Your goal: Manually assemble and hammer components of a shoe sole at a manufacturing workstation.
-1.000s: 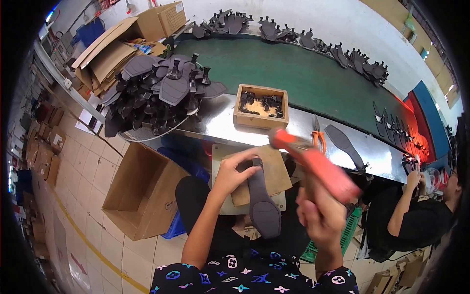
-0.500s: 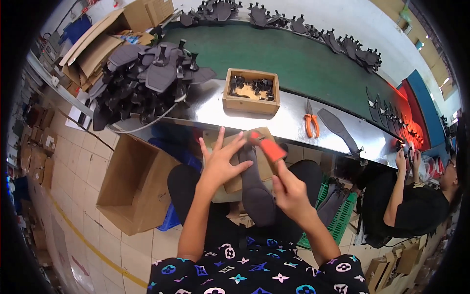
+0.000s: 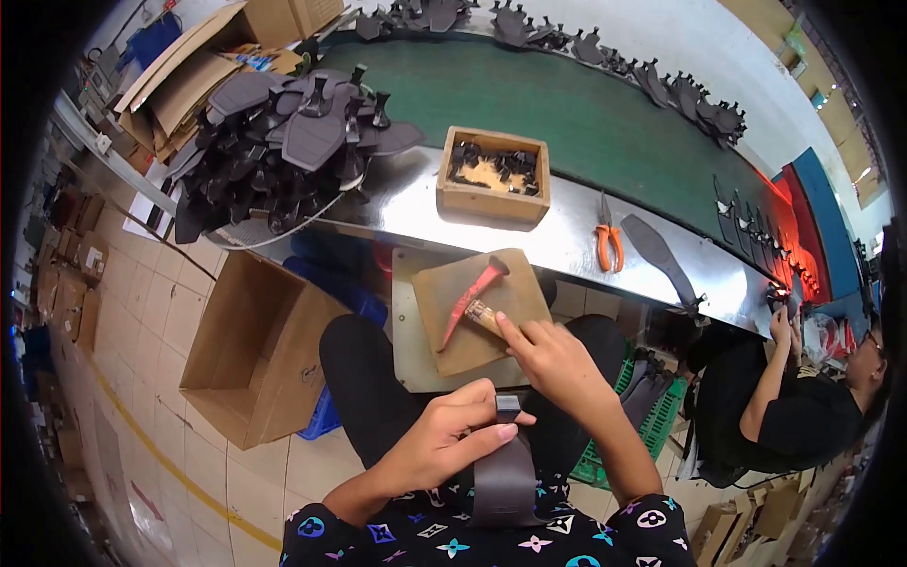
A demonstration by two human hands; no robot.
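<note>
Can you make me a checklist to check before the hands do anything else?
1. Sole held: ok, in the left hand.
2. Black heel piece fixed tight: cannot tell.
3. Right hand gripping the hammer firmly: cannot tell; fingers meet its handle.
4. Board free of tools: not ok, the hammer's head lies there.
5. Orange-handled pliers away from both hands: ok.
6. Wooden box holding small black pieces: ok.
</note>
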